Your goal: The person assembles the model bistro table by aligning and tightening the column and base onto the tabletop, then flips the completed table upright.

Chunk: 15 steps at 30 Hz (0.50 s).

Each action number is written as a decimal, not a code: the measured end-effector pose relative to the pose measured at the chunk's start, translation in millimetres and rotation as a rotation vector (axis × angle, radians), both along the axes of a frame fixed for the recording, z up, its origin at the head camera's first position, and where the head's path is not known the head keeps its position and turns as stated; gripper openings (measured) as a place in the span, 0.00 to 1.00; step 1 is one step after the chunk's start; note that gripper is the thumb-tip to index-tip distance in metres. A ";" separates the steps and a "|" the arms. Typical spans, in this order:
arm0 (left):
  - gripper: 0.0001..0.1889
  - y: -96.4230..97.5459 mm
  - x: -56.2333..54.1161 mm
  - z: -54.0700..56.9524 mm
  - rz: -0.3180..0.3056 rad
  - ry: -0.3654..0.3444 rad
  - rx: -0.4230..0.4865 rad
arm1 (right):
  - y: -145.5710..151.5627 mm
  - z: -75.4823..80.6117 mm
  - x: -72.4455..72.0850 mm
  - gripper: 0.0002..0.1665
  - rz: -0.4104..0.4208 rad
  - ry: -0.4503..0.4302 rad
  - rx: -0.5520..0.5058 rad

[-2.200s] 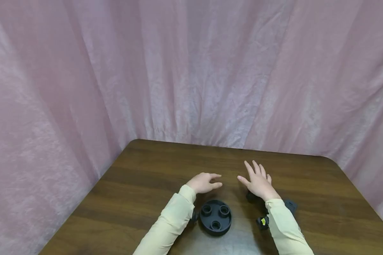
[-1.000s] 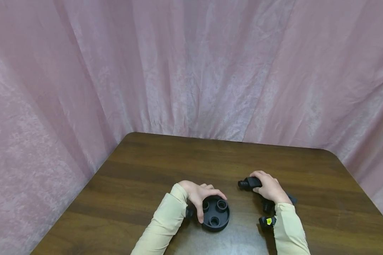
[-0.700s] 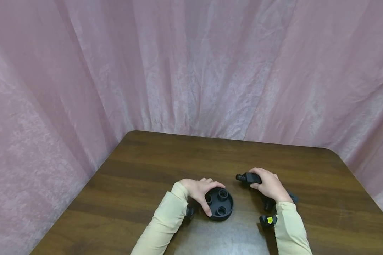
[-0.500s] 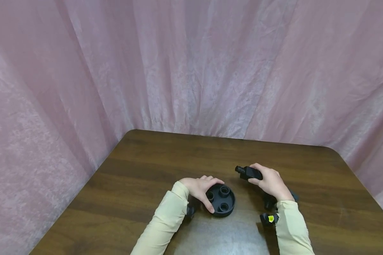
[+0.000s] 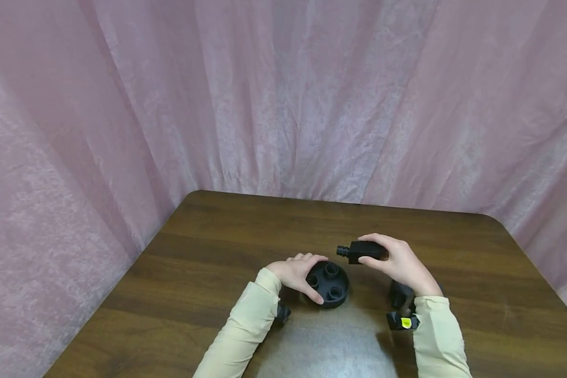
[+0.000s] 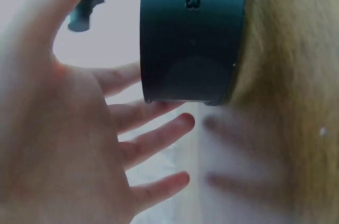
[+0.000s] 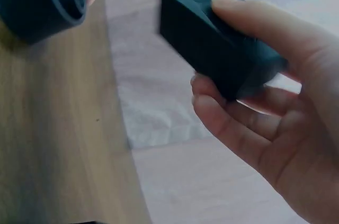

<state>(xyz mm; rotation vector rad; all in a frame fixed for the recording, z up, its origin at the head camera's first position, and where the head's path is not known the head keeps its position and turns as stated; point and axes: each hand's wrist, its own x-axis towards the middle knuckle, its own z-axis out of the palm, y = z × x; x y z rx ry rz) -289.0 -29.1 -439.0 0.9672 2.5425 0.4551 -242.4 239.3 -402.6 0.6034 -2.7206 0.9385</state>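
My left hand (image 5: 294,274) grips the left side of a round black base (image 5: 336,300), thumb in front and forefinger at the far rim. Inside its raised rim stand three ring-shaped sockets. The left wrist view shows the number 143 on the wall of the base (image 6: 190,38), with the other fingers spread below. To the right, my right hand (image 5: 402,265) holds a black rectangular block (image 5: 365,252) above the table, thumb on the near side. The block's ribbed narrow neck points left, near the base. In the right wrist view the fingers curl under the block (image 7: 206,38).
The brown wooden table (image 5: 227,236) reaches back to a pink curtain (image 5: 283,105). A black wrist device (image 5: 403,321) with a yellow mark is at the right sleeve, and a dark one (image 5: 282,314) at the left.
My left hand has taken hold of the round base and shifted it away from me and slightly right. The right hand has grasped the block, lifted it and brought it left.
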 end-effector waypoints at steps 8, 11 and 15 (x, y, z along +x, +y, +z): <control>0.50 1.5 -0.8 -1.7 0.034 0.036 0.024 | -3.8 6.3 2.7 0.27 0.059 -0.083 -0.014; 0.51 1.8 -0.9 -2.9 0.034 0.030 0.020 | -4.8 7.0 3.9 0.30 0.068 -0.110 -0.024; 0.51 2.1 -0.1 -2.4 0.039 0.018 0.015 | -7.4 7.1 5.3 0.30 0.099 -0.136 -0.032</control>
